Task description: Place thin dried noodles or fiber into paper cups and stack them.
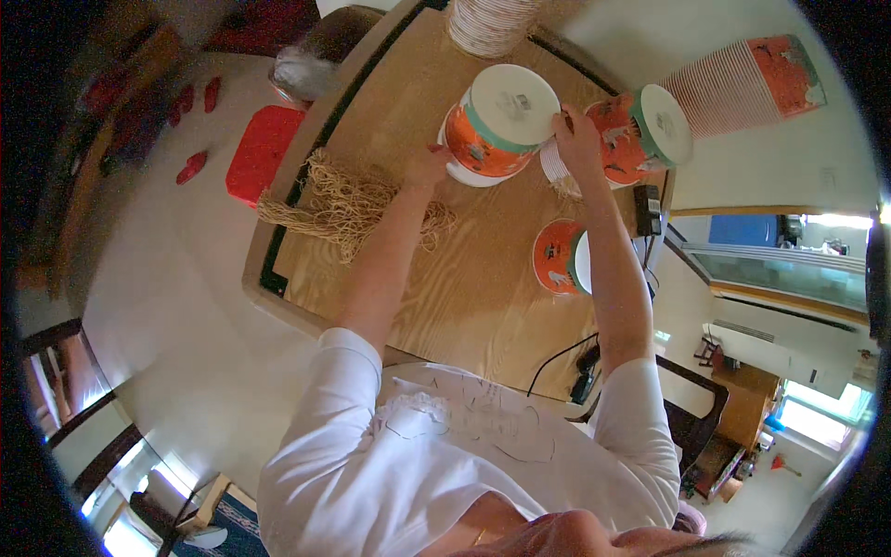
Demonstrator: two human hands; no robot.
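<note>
An orange paper tub with a white lid [492, 125] stands on the wooden table [464, 297]. My left hand [427, 167] rests against its lower left side. My right hand [577, 139] is at the tub's right side, fingers curled on its rim, above a small stack of white paper pieces [554, 165]. Behind that hand lies a second orange lidded tub [640, 135] on its side. A third orange tub [561, 257] lies to the right of my right forearm. A pile of tan string [348, 200] lies by my left forearm.
A tall stack of paper cups [487, 23] stands at the table's far edge; another long stack [742, 84] lies at the right. A red stool [262, 153] and red scraps [192, 167] are on the floor to the left. A black cable [557, 357] crosses the near edge.
</note>
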